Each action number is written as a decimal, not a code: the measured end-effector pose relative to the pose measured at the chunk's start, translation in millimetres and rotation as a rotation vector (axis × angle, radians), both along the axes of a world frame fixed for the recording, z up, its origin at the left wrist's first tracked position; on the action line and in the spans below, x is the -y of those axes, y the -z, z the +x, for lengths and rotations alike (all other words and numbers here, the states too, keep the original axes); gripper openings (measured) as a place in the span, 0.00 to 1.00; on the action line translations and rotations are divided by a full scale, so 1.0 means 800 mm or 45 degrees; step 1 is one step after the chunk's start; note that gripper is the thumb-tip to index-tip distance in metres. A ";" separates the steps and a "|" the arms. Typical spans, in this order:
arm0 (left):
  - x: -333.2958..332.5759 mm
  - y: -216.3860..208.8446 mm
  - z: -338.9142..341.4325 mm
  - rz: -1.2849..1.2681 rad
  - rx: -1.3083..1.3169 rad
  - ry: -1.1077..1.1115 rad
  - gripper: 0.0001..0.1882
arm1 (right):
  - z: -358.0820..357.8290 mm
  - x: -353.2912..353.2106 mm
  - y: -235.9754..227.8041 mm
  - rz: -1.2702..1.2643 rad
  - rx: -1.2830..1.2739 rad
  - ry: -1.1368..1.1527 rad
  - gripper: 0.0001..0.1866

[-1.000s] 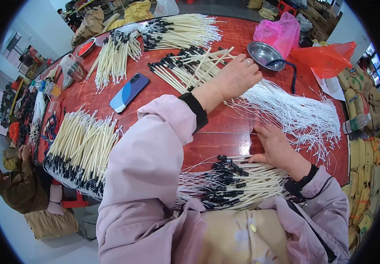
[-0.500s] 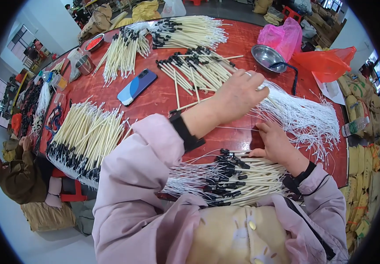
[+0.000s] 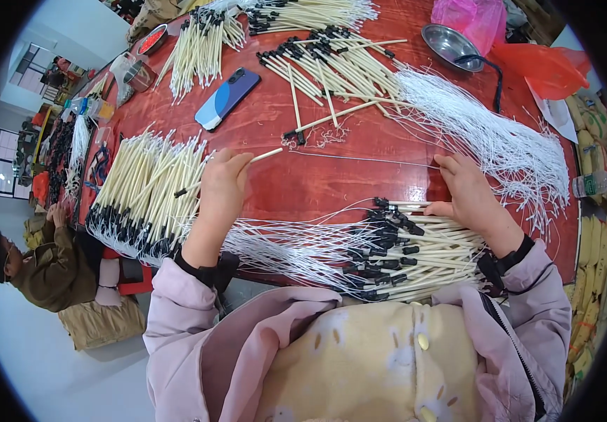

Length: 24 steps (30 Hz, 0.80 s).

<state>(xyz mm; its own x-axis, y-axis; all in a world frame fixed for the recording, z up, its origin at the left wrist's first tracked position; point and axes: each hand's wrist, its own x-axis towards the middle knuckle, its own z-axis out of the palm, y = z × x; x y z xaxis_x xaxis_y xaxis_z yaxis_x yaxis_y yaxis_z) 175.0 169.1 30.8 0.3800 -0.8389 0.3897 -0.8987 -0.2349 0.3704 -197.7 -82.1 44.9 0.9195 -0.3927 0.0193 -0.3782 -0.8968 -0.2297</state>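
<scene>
My left hand (image 3: 220, 190) is closed around a slender cream stick (image 3: 268, 154) with a black end piece. A thin white cord (image 3: 366, 160) stretches nearly straight from the stick's tip area to my right hand (image 3: 473, 193). The fingers of that hand pinch the cord's end, while its thumb stands apart below. Under my right hand lies a pile of cream sticks (image 3: 440, 264) with black ends and white cords trailing left. Left of my left hand is another bundle of cream sticks (image 3: 141, 172). A fan of white cords (image 3: 486, 141) spreads beyond my right hand.
On the red table (image 3: 381, 179) lie a blue phone (image 3: 227, 98), more stick bundles (image 3: 201, 46), a metal bowl (image 3: 451, 46) and a dish of red pieces (image 3: 152, 40). A red plastic bag (image 3: 546, 68) is at far right. Another person (image 3: 43, 257) sits at the left.
My left hand has moved from the stick and cord pile down and left, and a stick now shows in it. The white cord is now stretched between my hands. The view has shifted slightly.
</scene>
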 end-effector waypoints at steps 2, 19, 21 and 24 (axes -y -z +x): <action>-0.005 0.001 -0.002 0.029 0.035 -0.007 0.10 | -0.001 -0.001 0.001 -0.017 -0.012 -0.008 0.47; 0.002 0.000 -0.010 0.010 0.115 0.029 0.10 | 0.007 -0.009 -0.001 -0.038 -0.057 0.039 0.46; 0.004 -0.002 -0.010 0.006 0.116 0.034 0.10 | 0.007 -0.009 0.000 -0.037 -0.054 0.027 0.46; 0.008 -0.005 -0.011 -0.001 0.118 0.047 0.10 | 0.009 -0.009 -0.003 -0.040 -0.059 0.036 0.45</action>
<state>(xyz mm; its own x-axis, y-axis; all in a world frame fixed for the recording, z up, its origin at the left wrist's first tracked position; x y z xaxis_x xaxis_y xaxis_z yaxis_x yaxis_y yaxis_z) 166.3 162.7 34.5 0.3110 -0.8513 0.4225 -0.9371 -0.2006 0.2856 -190.7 -74.5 47.4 0.9082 -0.4184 -0.0108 -0.4132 -0.8920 -0.1834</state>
